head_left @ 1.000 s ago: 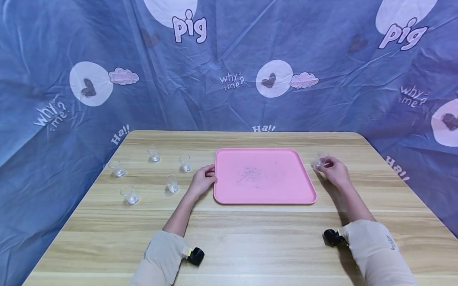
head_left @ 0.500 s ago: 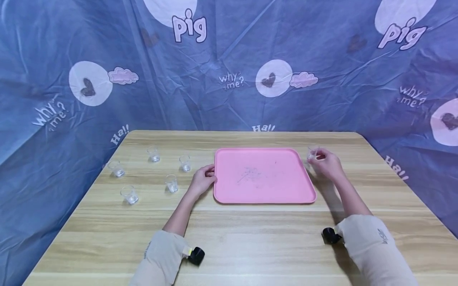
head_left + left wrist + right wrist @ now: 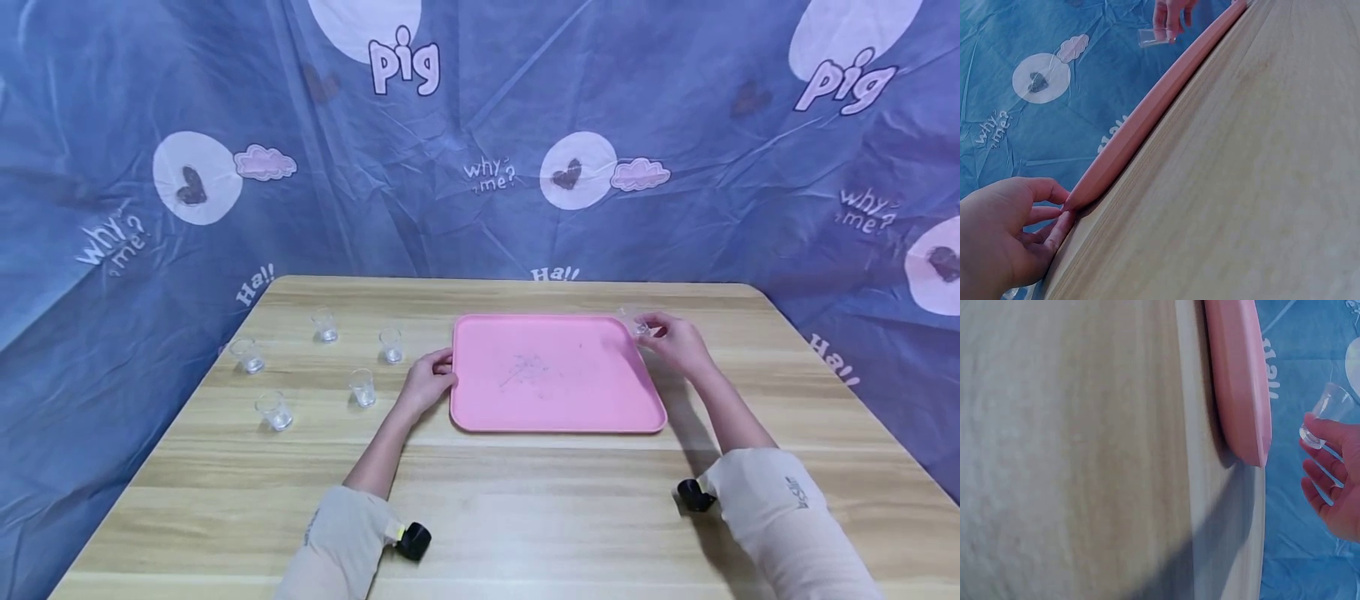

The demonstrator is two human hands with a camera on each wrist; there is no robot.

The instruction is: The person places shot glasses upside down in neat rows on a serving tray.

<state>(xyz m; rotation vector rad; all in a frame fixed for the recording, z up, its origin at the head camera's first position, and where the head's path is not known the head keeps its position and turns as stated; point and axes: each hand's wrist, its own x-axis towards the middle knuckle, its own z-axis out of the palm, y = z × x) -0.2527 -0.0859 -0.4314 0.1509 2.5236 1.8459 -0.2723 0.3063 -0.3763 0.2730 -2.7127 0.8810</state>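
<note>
Right wrist view, held cup: a clear cup (image 3: 1335, 403), raised off the surface and pinched low, near its thick base.
Right hand: the right hand (image 3: 678, 343) holds the cup between thumb and forefinger, its other fingers bent and apart from it.
Cup and tray: in the head view the cup appears at the far right corner of the pink tray (image 3: 558, 408); whether it hangs over the rim cannot be told.
Left hand: the left hand (image 3: 426, 383) grips the tray's left rim.
Tray: lies flat, with dark marks near its middle.
Other cups: five clear cups (image 3: 274, 412) stand scattered left of the tray and left hand.
Tabletop: light wood-grain tabletop (image 3: 525, 508), rounded at both far corners.
Room: blue creased cloth (image 3: 420, 225) behind and at both sides, printed with lettering, pink clouds and pale discs, some bearing dark hearts.
</note>
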